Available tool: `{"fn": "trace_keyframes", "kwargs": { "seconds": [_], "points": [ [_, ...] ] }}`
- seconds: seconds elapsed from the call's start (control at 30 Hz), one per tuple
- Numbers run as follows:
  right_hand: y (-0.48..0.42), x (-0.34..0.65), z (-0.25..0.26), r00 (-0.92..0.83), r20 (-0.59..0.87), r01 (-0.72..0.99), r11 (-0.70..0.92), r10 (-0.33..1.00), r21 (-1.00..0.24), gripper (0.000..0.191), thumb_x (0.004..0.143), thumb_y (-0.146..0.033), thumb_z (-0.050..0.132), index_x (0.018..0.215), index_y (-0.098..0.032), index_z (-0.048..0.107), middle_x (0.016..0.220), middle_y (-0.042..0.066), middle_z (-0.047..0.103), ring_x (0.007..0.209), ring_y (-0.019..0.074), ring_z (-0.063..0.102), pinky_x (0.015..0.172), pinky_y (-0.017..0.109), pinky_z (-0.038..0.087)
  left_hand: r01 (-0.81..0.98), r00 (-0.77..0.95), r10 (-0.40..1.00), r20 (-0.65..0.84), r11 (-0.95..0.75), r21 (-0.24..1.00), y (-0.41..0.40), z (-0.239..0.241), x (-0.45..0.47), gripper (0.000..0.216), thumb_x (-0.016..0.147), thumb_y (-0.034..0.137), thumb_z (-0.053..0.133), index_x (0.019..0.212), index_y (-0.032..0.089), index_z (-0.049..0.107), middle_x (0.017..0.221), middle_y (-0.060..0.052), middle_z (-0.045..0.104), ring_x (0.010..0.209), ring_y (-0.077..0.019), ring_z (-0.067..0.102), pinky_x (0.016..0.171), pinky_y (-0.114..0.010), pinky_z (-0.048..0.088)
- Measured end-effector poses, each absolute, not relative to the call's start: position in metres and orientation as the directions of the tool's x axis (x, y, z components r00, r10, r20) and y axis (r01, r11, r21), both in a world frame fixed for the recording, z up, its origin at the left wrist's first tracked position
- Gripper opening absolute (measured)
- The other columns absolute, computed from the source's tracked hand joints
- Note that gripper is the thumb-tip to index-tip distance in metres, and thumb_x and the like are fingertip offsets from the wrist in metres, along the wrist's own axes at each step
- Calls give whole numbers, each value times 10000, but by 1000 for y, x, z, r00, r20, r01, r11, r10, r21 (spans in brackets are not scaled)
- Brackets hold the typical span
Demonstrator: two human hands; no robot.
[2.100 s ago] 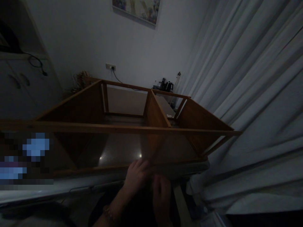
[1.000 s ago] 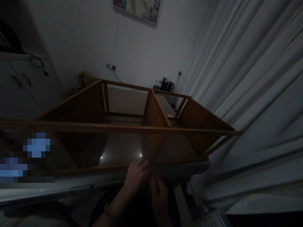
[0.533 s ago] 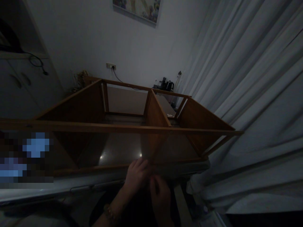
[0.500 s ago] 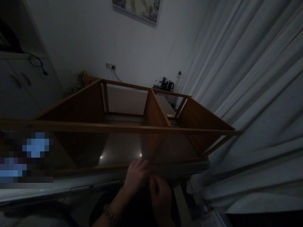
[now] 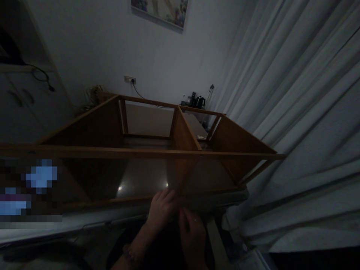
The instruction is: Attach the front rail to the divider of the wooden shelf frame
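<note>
A wooden frame (image 5: 135, 153) with upright brown panels lies across a surface in front of me, in dim light. At its lower front rail is my left hand (image 5: 163, 205), back upward and fingers curled down. Its fingertips are too dark to show what they grip. My right hand (image 5: 193, 230) is just to the right and slightly nearer, with thumb and fingers bent together in a pinch. Anything between them is too small or dark to make out. The two hands are close together below the middle panel (image 5: 185, 129) of the frame.
A pale curtain (image 5: 298, 150) hangs along the right side. Behind the frame are a dark kettle (image 5: 200, 102), a wall socket (image 5: 130, 79) with a plugged-in cord, and a picture (image 5: 161, 13). A white cabinet (image 5: 25, 97) stands at left. A blurred-out patch covers the lower left.
The view has shifted very slightly. Both hands stay almost in place, with the right hand turned a little. The frame has not moved.
</note>
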State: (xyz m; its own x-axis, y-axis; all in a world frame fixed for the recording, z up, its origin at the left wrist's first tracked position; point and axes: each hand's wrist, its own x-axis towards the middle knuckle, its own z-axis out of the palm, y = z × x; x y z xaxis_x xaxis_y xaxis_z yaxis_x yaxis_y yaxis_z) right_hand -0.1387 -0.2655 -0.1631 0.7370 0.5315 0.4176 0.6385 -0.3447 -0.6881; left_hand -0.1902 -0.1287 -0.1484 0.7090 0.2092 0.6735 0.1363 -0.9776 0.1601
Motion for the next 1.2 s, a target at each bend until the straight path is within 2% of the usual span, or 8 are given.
{"fn": "trace_keyframes", "kwargs": {
  "seconds": [0.13, 0.27, 0.53, 0.67, 0.8, 0.97, 1.1, 1.2],
  "points": [
    [-257, -145, -165, 874, 54, 186, -230, 483, -955, 598, 874, -613, 331, 551, -196, 613, 524, 42, 609, 492, 148, 568, 519, 254, 416, 149, 716, 229, 660, -973, 175, -129, -150, -190, 251, 783, 291, 664, 1026, 351, 650, 803, 14, 589, 803, -158, 467, 662, -290, 310],
    [-251, -147, -168, 820, -211, -157, -144, 532, -977, 674, 779, -729, 365, 371, -200, 457, 349, -12, 417, 338, 95, 397, 387, 232, 310, 159, 723, 237, 649, -971, 177, -130, -151, -190, 245, 794, 274, 654, 1022, 366, 648, 796, 17, 589, 802, -156, 472, 660, -292, 306],
    [-248, -150, -170, 806, -239, -267, -27, 541, -963, 594, 770, -669, 471, 402, -202, 452, 395, -35, 384, 373, 84, 341, 380, 221, 286, 145, 708, 231, 667, -972, 182, -129, -152, -190, 261, 783, 291, 665, 1035, 359, 646, 806, 12, 582, 824, -152, 479, 668, -291, 317],
    [-248, -151, -170, 784, -277, -313, -32, 556, -949, 597, 751, -701, 465, 470, -186, 575, 400, -36, 379, 380, 83, 326, 385, 222, 269, 150, 703, 220, 676, -975, 161, -129, -151, -191, 279, 773, 272, 675, 1034, 365, 645, 817, 17, 593, 833, -160, 476, 668, -290, 317],
    [-249, -151, -166, 827, -219, -215, -68, 518, -974, 620, 714, -742, 467, 561, -174, 666, 392, -39, 386, 375, 86, 332, 386, 227, 268, 162, 704, 216, 676, -976, 142, -129, -151, -191, 261, 779, 291, 667, 1031, 358, 651, 854, 7, 599, 855, -163, 481, 685, -294, 326],
    [-254, -147, -162, 902, 57, 134, -151, 427, -979, 539, 815, -625, 460, 616, -175, 679, 474, -8, 508, 454, 114, 458, 478, 240, 353, 156, 717, 226, 660, -974, 165, -129, -151, -191, 224, 762, 315, 685, 984, 343, 670, 822, 0, 584, 857, -163, 486, 669, -292, 326],
    [-261, -139, -164, 809, 376, 544, -333, 451, -770, 393, 880, -462, 476, 653, -207, 669, 642, 42, 641, 617, 166, 560, 627, 276, 382, 136, 714, 227, 662, -973, 187, -130, -150, -190, 231, 786, 306, 662, 1013, 352, 659, 801, 7, 585, 825, -157, 477, 658, -291, 313],
    [-265, -134, -167, 685, 539, 726, -407, 490, -554, 299, 900, -370, 483, 754, -213, 692, 684, 52, 674, 643, 183, 580, 662, 294, 367, 141, 710, 234, 664, -971, 191, -130, -149, -191, 289, 787, 296, 660, 1066, 364, 636, 801, 13, 595, 808, -162, 467, 664, -292, 308]
  ]
}}
